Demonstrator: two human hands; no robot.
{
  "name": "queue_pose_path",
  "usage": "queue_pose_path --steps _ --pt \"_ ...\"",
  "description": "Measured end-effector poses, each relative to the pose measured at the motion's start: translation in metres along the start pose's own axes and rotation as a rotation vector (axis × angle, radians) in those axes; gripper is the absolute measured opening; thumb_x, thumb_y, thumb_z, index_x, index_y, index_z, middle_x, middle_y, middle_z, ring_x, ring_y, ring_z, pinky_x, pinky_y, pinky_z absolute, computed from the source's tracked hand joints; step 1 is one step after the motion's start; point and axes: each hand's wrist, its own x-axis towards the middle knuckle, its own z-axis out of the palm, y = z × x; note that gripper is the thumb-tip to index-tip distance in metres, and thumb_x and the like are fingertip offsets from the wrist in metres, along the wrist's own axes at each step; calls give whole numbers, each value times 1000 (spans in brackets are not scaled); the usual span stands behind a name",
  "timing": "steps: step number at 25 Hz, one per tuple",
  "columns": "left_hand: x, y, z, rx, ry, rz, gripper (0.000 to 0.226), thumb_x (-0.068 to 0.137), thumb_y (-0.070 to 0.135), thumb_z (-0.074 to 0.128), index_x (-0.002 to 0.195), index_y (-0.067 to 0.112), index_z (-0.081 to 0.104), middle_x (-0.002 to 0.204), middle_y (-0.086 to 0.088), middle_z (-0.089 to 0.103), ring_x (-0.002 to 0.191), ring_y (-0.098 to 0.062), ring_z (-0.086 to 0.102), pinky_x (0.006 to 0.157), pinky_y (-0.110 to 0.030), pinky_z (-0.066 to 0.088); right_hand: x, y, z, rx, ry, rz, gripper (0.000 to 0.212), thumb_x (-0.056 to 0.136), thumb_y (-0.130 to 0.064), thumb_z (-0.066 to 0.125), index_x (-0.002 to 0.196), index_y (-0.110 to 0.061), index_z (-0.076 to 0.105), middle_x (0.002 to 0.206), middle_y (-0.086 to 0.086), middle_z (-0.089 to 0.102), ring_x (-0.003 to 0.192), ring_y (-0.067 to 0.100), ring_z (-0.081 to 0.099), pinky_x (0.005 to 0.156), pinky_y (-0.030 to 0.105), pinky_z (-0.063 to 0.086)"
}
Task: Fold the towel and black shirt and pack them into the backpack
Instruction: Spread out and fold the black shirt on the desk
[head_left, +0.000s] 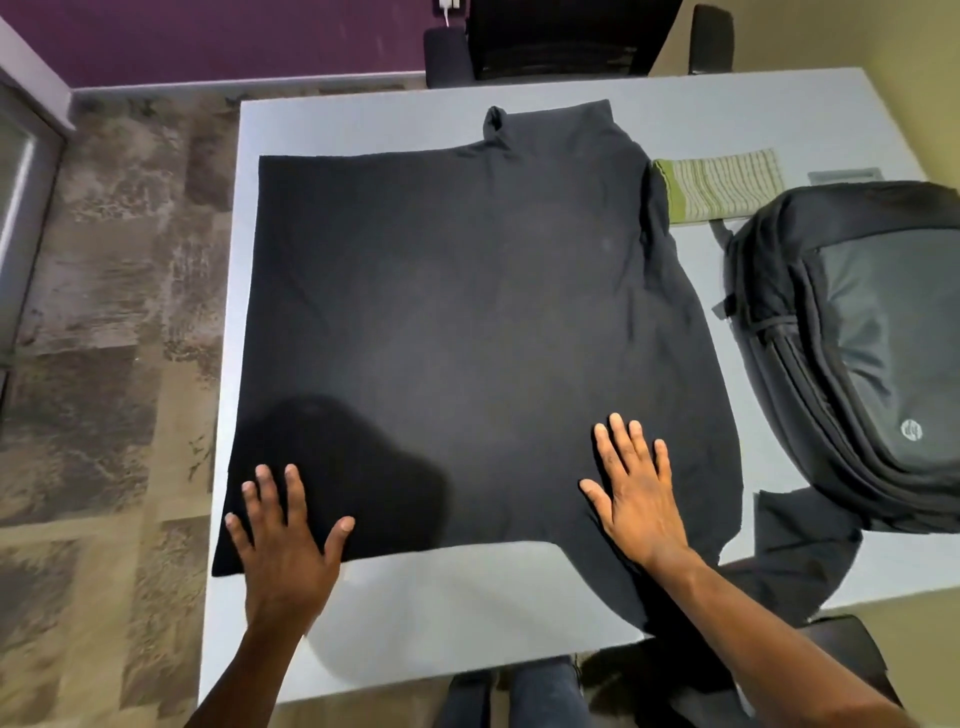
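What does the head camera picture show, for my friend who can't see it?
Two open hands, left hand and right hand, press a black cotton shirt flat on a grey table. A folded green striped towel and black-and-grey backpack wait alongside.

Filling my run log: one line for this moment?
shirt: spread flat | both hands pressing | towel: folded | backpack: unpacked

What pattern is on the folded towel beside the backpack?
Thin dark stripes on pale cloth with a green edge, on the towel, in the head view.

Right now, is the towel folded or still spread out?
Folded: the towel lies as a compact striped rectangle with a doubled green edge, between the black shirt and the backpack.
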Motion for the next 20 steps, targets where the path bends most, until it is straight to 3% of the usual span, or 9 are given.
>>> queue_pose_path --steps 3,7,10,13,15,17,20 --pt "-19 -17 1 -11 -27 61 93 89 74 19 160 15 9 167 -14 -1 154 -31 -6 122 -54 3 -23 10 -1 -33 -29 15 70 100 -58 20 160 -22 14 168 2 6 155 25 4 123 54 11" --pt "-42 -31 1 -9 -76 121 93 88 75 18 160 17 6 167 -8 -8 154 -27 -12 123 -43 -8 -46 5 -16 -15 -30 -6 70 100 -51 33 159 -19 16 168 5 9 154 27 10 123 52 12" --pt "-56 -35 3 29 -116 141 86 93 69 19 160 16 10 167 -7 -5 154 -29 -6 123 -47 1 -81 -8 -13 -42 -103 -202 71 99 -51 39 159 -17 21 168 2 9 154 25 11 124 48 9" --pt "-60 -34 -2 47 -158 107 77 98 59 33 159 15 16 167 -7 0 153 -32 2 122 -50 12 -109 -6 -8 -110 -182 -195 71 97 -52 35 157 -15 28 167 2 15 153 26 16 122 46 4" --pt "-59 -33 -10 62 -187 85 77 95 53 43 159 16 20 167 -7 6 153 -34 9 120 -51 21 -122 -4 -11 -160 -158 -173 66 96 -48 42 152 -14 38 163 5 28 150 29 26 119 49 10" --pt "-58 -30 -17 65 -218 78 77 96 49 49 159 17 20 167 -8 9 153 -34 11 117 -52 26 -134 -8 -11 -177 -109 -217 57 93 -41 52 144 -14 50 156 7 41 140 32 41 113 49 24" --pt "-58 -28 -23 79 -232 75 72 99 41 51 159 17 19 167 -8 11 153 -32 14 117 -48 28 -141 -24 -16 -134 -90 -204 43 91 -38 59 129 -19 56 121 3 58 102 27 55 84 41 43"
